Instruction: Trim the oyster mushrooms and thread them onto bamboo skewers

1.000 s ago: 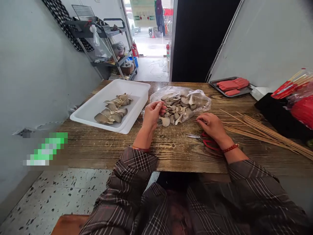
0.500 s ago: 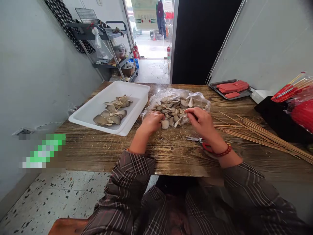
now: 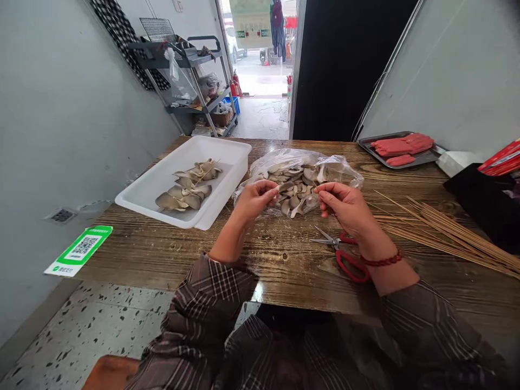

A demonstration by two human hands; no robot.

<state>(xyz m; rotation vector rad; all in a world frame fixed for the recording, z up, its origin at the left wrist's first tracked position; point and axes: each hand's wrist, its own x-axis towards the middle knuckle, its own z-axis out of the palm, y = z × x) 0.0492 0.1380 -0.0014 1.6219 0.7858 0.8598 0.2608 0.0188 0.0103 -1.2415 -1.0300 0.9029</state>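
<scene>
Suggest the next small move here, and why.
Probably ease the left hand toward the right hand: the left appears to pinch a mushroom, and the right, fingers closed in a pinch, faces it across a gap near the clear bag. Whether the right holds something thin isn't clear.

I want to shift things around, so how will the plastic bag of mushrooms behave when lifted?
The plastic bag looks thin and crumpled, so it'll probably sag. The mushrooms lie loose and exposed, so some might slide out if it's tilted.
</scene>
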